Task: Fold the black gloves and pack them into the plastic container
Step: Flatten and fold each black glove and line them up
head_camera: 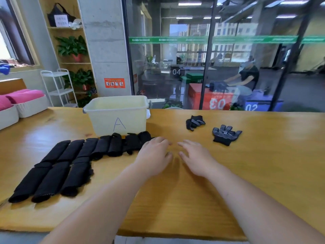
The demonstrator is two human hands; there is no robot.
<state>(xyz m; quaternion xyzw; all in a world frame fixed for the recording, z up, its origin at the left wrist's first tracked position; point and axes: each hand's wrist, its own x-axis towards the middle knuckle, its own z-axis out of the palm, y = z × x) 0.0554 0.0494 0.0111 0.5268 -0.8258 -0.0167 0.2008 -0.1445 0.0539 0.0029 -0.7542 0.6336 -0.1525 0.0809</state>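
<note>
Several folded black gloves (pixel 73 161) lie in two rows on the wooden table (pixel 193 199), left of my hands. Behind them stands the pale plastic container (pixel 117 118) marked "A"; its inside is not visible from here. Two unfolded black gloves with white dots lie at the right: one flat (pixel 226 134), one crumpled (pixel 194 122). My left hand (pixel 154 155) is flat over the table, fingers relaxed, just beside the rightmost folded glove. My right hand (pixel 195 157) is spread open next to it. Neither hand holds anything.
White baskets with pink cloth (pixel 24 101) stand at the table's far left. Beyond the table are a white rack (pixel 59 87), shelves with plants (pixel 73 48), and a glass wall (pixel 228 55) with a seated person behind it.
</note>
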